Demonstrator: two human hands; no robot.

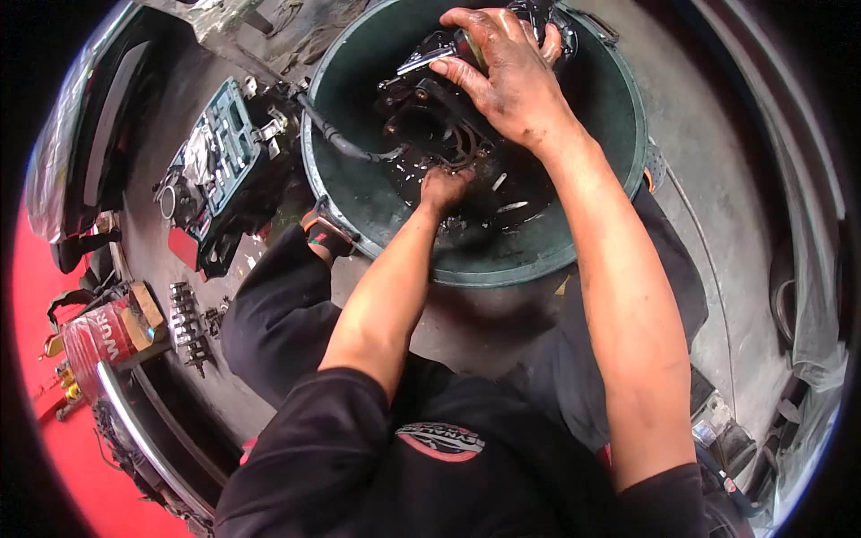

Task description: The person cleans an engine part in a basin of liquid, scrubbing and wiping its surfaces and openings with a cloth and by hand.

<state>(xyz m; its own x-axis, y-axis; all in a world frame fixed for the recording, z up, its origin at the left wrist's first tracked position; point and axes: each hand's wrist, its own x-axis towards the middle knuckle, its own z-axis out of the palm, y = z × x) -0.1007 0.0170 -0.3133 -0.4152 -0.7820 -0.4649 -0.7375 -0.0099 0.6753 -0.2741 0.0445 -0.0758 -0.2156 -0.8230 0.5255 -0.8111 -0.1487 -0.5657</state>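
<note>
A large green tub (502, 264) stands between my knees with dark liquid in its bottom. A black metal engine part (421, 125) lies inside it, wet and shiny. Low in the tub, my left hand (446, 188) is at the lower edge of this part, its fingers curled against it and partly hidden. My right hand (516, 76), stained dark, is raised over the upper part of the tub, thumb and fingers spread around an object that is mostly hidden beneath the palm. A grey hose (345, 143) runs over the tub's left rim toward the part.
An open teal tool case (235, 148) is left of the tub. A crankshaft-like part (188, 327) and a red box (103, 341) are farther left. A thin cable (708, 242) crosses the floor at right, near plastic-covered panels (812, 296).
</note>
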